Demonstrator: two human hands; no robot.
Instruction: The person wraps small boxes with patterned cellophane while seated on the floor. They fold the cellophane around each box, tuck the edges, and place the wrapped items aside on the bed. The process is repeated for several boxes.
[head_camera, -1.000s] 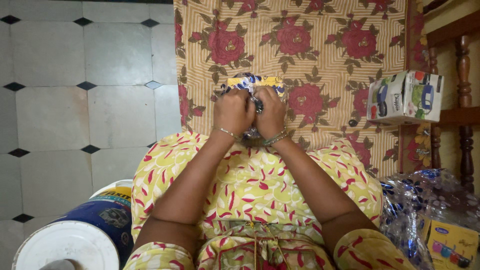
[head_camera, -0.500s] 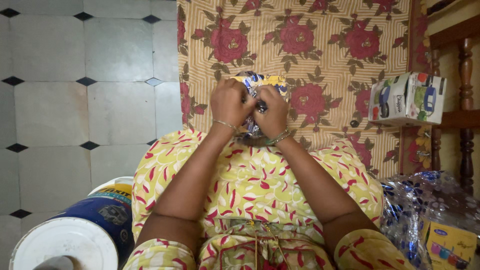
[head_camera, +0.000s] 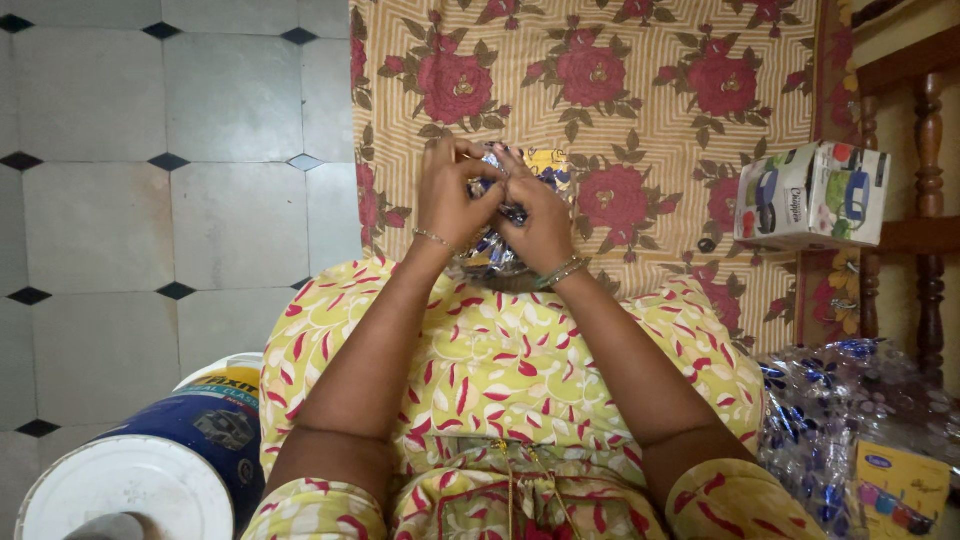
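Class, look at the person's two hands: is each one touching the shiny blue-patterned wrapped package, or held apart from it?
Touching. The head view shows the left hand and right hand both closed around the wrapped package, fingers pressed into its shiny wrap.

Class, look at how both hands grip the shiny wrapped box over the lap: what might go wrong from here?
1. The left hand and right hand pinch the thin shiny wrap tightly; it may tear.
2. The wrapped box sits above the knees, not on the flowered cloth; if it slips, it may drop.
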